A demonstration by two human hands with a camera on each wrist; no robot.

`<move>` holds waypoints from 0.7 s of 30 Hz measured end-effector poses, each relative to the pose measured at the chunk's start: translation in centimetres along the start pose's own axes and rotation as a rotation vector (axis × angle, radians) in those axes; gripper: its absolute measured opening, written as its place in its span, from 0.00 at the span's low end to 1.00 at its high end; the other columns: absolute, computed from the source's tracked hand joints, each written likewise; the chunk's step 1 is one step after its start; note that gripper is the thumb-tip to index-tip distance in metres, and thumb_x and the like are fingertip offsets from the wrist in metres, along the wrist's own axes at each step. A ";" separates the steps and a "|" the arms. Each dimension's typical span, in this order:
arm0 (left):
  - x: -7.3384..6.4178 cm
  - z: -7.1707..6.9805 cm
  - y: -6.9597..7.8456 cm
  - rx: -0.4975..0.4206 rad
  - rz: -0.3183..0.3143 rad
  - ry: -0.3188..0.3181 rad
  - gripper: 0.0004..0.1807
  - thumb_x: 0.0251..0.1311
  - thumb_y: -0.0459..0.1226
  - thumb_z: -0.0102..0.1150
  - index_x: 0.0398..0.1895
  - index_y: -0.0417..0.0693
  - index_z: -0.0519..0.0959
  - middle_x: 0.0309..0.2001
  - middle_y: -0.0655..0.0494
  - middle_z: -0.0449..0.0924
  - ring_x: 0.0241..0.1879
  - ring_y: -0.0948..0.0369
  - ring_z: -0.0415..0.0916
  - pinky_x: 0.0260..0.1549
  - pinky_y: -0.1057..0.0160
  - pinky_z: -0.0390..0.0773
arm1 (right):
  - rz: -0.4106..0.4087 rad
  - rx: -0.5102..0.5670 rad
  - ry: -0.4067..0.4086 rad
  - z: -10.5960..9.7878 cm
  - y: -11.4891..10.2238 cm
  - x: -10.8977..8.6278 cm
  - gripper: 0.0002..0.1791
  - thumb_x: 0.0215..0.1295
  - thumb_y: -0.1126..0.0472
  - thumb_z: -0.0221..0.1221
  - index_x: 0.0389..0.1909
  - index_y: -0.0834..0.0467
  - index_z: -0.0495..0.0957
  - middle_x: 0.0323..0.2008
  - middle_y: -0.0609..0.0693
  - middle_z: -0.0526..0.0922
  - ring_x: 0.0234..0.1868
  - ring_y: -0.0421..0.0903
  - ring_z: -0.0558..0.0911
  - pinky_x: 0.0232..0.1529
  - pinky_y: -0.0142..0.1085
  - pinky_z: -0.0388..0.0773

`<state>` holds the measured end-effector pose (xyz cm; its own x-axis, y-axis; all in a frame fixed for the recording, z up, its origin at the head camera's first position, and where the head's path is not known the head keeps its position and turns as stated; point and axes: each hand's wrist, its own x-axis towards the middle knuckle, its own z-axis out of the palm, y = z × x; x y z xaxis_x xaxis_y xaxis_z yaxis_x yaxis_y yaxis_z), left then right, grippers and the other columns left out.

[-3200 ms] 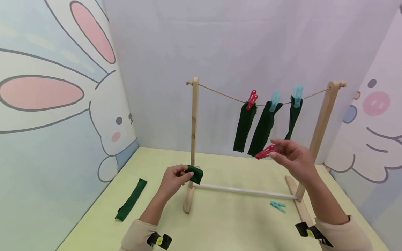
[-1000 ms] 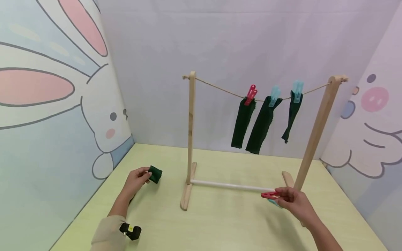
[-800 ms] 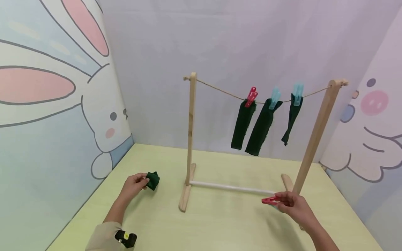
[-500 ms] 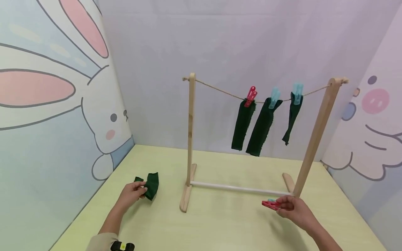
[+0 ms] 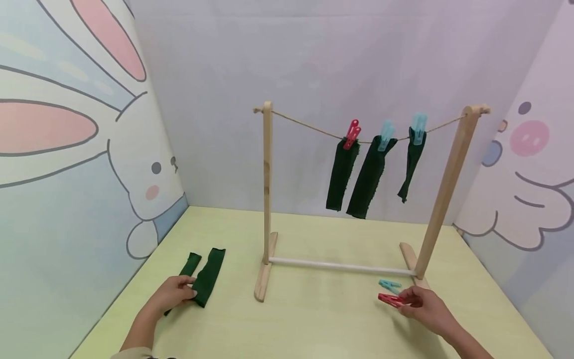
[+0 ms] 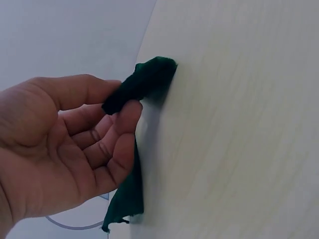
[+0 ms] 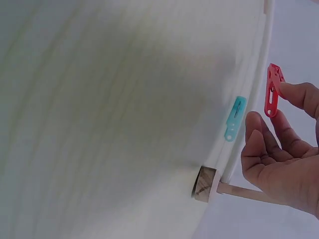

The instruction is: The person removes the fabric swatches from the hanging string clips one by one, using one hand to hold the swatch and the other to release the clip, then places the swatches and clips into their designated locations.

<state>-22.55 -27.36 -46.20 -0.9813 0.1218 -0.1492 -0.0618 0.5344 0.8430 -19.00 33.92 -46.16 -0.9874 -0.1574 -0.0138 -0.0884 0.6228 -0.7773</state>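
Head cam first: the left hand (image 5: 172,293) has dropped low on the left, and the green strip (image 5: 211,276) it pinches, which was bunched up in the air a few seconds ago, is now unrolled lengthwise next to a second strip (image 5: 192,263) on the surface (image 5: 291,324). So I'd call that one laid out rather than hung; the line (image 5: 309,127) has the same three pegged strips as before. The right hand (image 5: 426,311) has come down too, and it's still got the red clip (image 5: 389,299), right by the loose blue clip (image 5: 390,285).

Left wrist: fingers closed up, thumb and fingertips nipping one end of the cloth, so not let go yet. Can't tell if the whole length touches down. More green fabric shows behind the hand, probably the other strip.

Right wrist: thumb and fingers pinch the red clip, held clear of the surface, other fingers loosely bent. The blue one just lies there near it, untouched.

Brands, labels? Nothing readable in any view, just cartoon wall art (image 5: 152,174).
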 end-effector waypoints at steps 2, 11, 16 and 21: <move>-0.4 -0.3 -0.2 -0.003 0.007 -0.040 0.27 0.57 0.29 0.57 0.55 0.17 0.63 0.30 0.51 0.75 0.31 0.54 0.75 0.30 0.56 0.75 | -0.004 -0.030 0.008 -0.1 0.4 0.0 0.15 0.51 0.66 0.67 0.37 0.69 0.76 0.30 0.51 0.79 0.30 0.40 0.78 0.29 0.32 0.75; -1.2 -0.9 -1.1 -0.062 0.025 -0.174 0.30 0.59 0.31 0.56 0.57 0.15 0.58 0.26 0.52 0.73 0.29 0.54 0.74 0.27 0.59 0.73 | 0.020 -0.084 -0.013 -0.8 2.0 0.2 0.16 0.48 0.67 0.68 0.37 0.69 0.77 0.30 0.51 0.79 0.29 0.40 0.77 0.29 0.32 0.74; -1.6 -1.2 -1.6 -0.072 0.029 -0.201 0.28 0.58 0.29 0.55 0.55 0.15 0.59 0.24 0.52 0.71 0.29 0.53 0.73 0.26 0.59 0.72 | 0.069 -0.165 -0.006 -1.0 2.0 0.4 0.15 0.47 0.69 0.68 0.36 0.69 0.78 0.29 0.49 0.79 0.30 0.43 0.76 0.29 0.33 0.73; -1.9 -1.4 -1.7 -0.061 0.010 -0.212 0.27 0.57 0.29 0.55 0.54 0.16 0.60 0.23 0.53 0.69 0.29 0.53 0.73 0.27 0.59 0.73 | 0.096 -0.222 0.000 -1.2 2.2 0.6 0.14 0.43 0.72 0.66 0.35 0.66 0.78 0.28 0.48 0.77 0.29 0.44 0.75 0.28 0.33 0.72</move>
<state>-20.80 -29.74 -46.64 -0.9221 0.3033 -0.2402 -0.0691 0.4818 0.8736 -19.94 36.06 -47.13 -0.9927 -0.0896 -0.0809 -0.0210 0.7881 -0.6152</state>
